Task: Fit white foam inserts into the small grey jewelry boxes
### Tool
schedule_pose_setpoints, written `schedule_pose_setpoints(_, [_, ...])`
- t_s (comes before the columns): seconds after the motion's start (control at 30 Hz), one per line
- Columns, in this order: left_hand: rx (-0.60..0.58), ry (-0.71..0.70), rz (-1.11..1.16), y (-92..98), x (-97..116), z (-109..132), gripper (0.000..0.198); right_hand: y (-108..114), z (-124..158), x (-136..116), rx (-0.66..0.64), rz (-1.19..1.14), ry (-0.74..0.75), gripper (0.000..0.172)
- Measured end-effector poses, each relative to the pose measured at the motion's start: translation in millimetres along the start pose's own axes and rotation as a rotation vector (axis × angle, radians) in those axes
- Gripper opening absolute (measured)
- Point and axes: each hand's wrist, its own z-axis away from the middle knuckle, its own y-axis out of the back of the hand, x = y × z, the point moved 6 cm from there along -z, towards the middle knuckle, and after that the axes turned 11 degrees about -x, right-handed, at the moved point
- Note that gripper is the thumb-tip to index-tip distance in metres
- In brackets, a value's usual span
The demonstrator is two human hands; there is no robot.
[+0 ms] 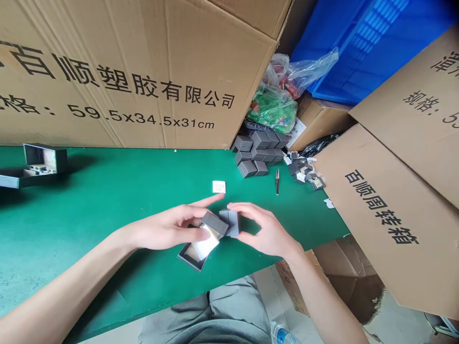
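Well, left grip (167, 229) closed around a small gray box lid (213, 224) with a white pad (205, 243) in it, a dark open box (188, 256) just under that grip; right grip (267, 231) curved snug on a gray box (230, 222), just beside the lid; tweezers (277, 181) and a white card (218, 187) up past both grips, on the green worktop (107, 200)

A large cardboard carton (107, 81) printed with black Chinese characters stands upright along the far edge of a green-topped workbench (118, 186); behind its corner a blue plastic crate (358, 43) sits tilted above a bundle of plastic bags (272, 107); a second printed carton (380, 210) leans in at the right, over crumpled brown cardboard (344, 272) on a pale floor (398, 320); the light is soft and even.
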Motion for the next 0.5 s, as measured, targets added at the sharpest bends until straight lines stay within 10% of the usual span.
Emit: schedule_pose_setpoints(0.5, [0.009,0.030,-0.094,-2.6,4,-3,0.033,-1,10,11,0.276,0.045,0.077,0.056])
